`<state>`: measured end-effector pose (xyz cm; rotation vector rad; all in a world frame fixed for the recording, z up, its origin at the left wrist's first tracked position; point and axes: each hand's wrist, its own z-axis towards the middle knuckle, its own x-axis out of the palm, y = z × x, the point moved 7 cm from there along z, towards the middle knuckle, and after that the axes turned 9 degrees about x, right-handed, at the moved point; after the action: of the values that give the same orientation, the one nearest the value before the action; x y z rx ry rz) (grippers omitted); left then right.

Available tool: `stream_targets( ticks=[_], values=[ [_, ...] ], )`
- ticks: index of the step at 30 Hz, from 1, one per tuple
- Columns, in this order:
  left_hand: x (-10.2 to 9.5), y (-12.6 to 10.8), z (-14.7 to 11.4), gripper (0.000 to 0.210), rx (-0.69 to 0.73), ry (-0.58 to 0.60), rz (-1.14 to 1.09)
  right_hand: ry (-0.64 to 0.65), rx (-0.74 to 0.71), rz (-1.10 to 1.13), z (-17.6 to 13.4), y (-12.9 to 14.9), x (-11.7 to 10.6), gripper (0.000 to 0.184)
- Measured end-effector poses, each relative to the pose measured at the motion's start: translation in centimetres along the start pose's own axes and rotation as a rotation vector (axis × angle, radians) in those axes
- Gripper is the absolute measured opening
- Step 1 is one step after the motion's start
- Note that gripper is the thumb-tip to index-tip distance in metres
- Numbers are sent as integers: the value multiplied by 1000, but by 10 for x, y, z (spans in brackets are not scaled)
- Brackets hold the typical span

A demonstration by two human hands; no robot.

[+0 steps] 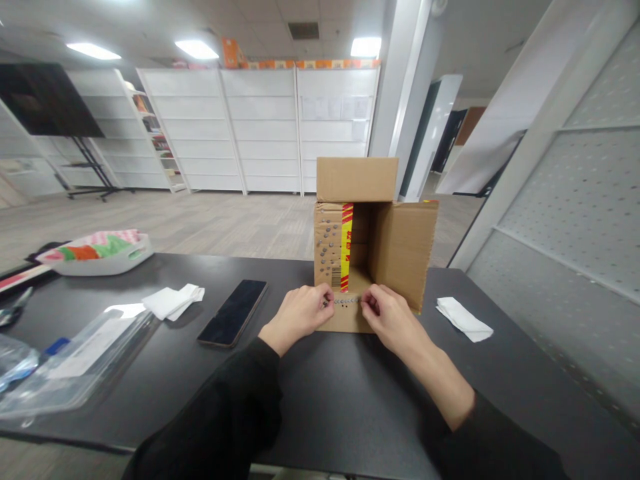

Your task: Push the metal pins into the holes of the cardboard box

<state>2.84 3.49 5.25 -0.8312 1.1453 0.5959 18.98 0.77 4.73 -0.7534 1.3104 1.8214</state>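
An open cardboard box stands on the dark table with its opening toward me. Its left flap carries scattered small grey round pieces, a barcode and a yellow-and-red tape strip. Over the lower flap runs a line of small silvery round pieces, spanning the gap between my fingertips; whether they are joined I cannot tell. At the line's left end, my left hand is closed in a pinch. My right hand pinches at the right end. What either pinch holds is hidden by the fingers.
Left of the box lies a black phone, with folded white tissues beyond it. A clear plastic case and a white basket with colourful cloth are farther left. Another folded tissue rests on the dark table at right.
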Motion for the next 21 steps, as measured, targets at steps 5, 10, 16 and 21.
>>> stream_targets(
  ticks=[5, 10, 16, 21],
  values=[
    [-1, 0, 0, 21, -8, -4, 1, -7, -3, -8, -1, 1, 0, 9],
    [-1, -1, -1, 22, -23, 12, -11, -18, -3, -9, -1, 1, 0, 9],
    [-2, -1, -1, 21, -40, 18, 5, -38, -12, 5, -1, 1, -1, 7],
    [-1, 0, -1, 22, -45, 20, 4, -77, 11, 35, -1, 2, -6, 7]
  ],
)
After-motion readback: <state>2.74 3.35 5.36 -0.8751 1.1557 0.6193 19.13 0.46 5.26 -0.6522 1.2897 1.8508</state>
